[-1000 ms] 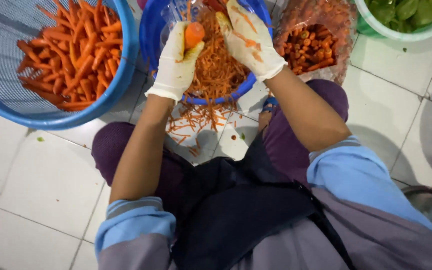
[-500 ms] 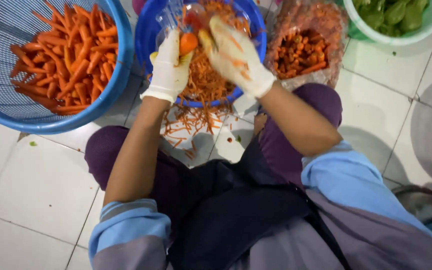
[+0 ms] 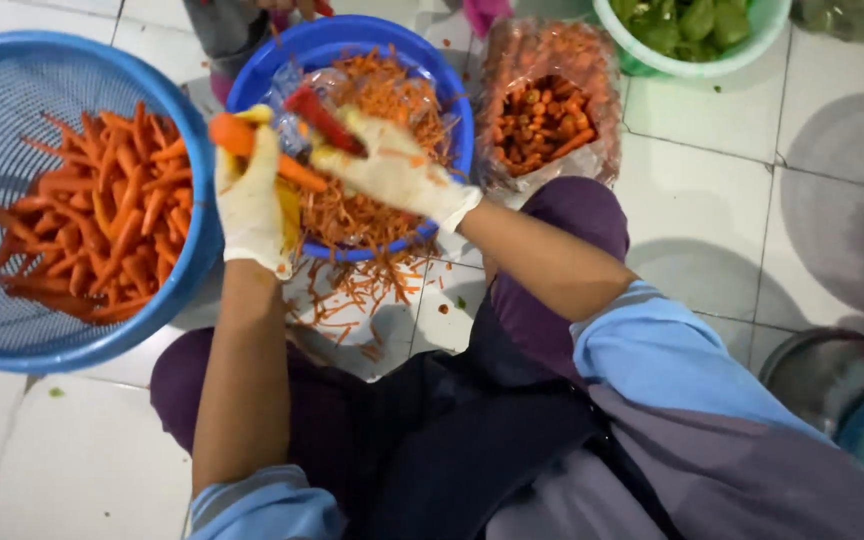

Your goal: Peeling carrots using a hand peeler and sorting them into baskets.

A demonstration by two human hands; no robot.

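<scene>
Gripping carrot (image 3: 252,150) (left hand (image 3: 250,205)), right hand (image 3: 392,170) peeling

Tiled floor (image 3: 742,230) (carrot peelings (image 3: 352,290) scattered).

A single view, worn on the person's head, looks almost straight down over the lap onto a white tiled floor (image 3: 742,250). It sits close: the forearms run up from 6 o'clock and fill the frame's middle. A blue mesh basket (image 3: 12,340) is cut by the edge at 9 o'clock, a green bowl (image 3: 652,65) at 1 o'clock. No second view shares the scene
</scene>
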